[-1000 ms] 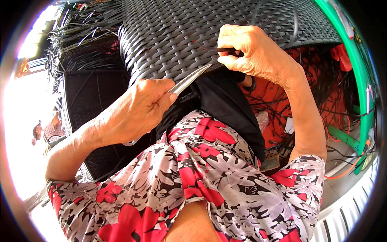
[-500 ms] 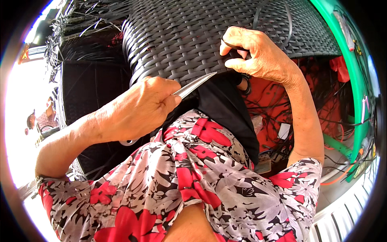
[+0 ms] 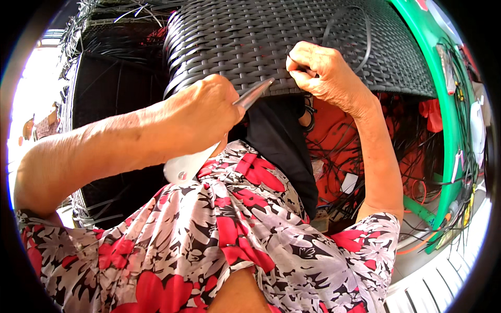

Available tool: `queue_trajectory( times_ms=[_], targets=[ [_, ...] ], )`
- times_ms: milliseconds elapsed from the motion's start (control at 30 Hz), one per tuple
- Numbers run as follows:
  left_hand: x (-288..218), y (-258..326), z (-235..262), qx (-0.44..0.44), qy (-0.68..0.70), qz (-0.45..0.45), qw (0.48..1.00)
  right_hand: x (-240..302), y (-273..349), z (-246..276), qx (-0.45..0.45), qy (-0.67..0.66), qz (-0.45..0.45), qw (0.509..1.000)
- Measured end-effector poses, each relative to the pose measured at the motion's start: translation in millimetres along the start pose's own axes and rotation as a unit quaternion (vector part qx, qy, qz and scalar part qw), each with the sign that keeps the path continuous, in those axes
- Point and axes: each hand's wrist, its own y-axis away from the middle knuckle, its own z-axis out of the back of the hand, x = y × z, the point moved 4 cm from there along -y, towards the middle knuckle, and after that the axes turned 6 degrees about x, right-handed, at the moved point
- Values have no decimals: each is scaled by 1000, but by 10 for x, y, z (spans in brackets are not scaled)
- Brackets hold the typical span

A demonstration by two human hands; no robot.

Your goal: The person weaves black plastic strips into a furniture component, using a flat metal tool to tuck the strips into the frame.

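Note:
My left hand [image 3: 209,112] is closed around a pointed metal tool [image 3: 254,94]. Its tapered, shiny tip aims right and up, near the edge of a woven black plastic rattan panel [image 3: 235,47]; a wide white end [image 3: 183,168] with a round mark sticks out below the hand. At the panel's near edge, my right hand [image 3: 326,70] is pinched on a black plastic strand, its held part mostly hidden by the fingers. A loop of strand [image 3: 368,36] arcs over the weave just beyond this hand. The tool's tip stays apart from the right fingers.
A green curved frame [image 3: 443,120] stands at the right, hung with strands. Below the panel, loose black strands lie over a red surface [image 3: 339,125] beside a white card [image 3: 349,183]. A black woven piece [image 3: 115,104] with frayed ends fills the left.
My left hand has moved right and turned, bringing the tool's white end into fuller view. My right fingers have closed tighter, and the strand loop beyond them shows wider.

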Motion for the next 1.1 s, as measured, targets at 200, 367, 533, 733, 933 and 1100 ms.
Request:
queue_trajectory(
  times_ms=[200,367,533,733,933,1100],
  targets=[
    [-59,31,143,74,-18,35,997,45,16,6,3,-33,-22,999],
    [32,147,62,71,159,149,973,78,31,73,11,-47,-61,997],
    [-1,235,-175,100,350,100,926,465,123,134,-184,222,-16,957],
    [-61,0,-497,-137,593,-8,793,1006,657,-422,-256,-139,-212,933],
    [-385,-299,-757,-160,701,-72,691,1049,748,-657,-313,-208,-361,853],
    [-219,-247,-468,-219,222,-211,926,1081,977,-533,-230,-286,-394,843]
  ],
)
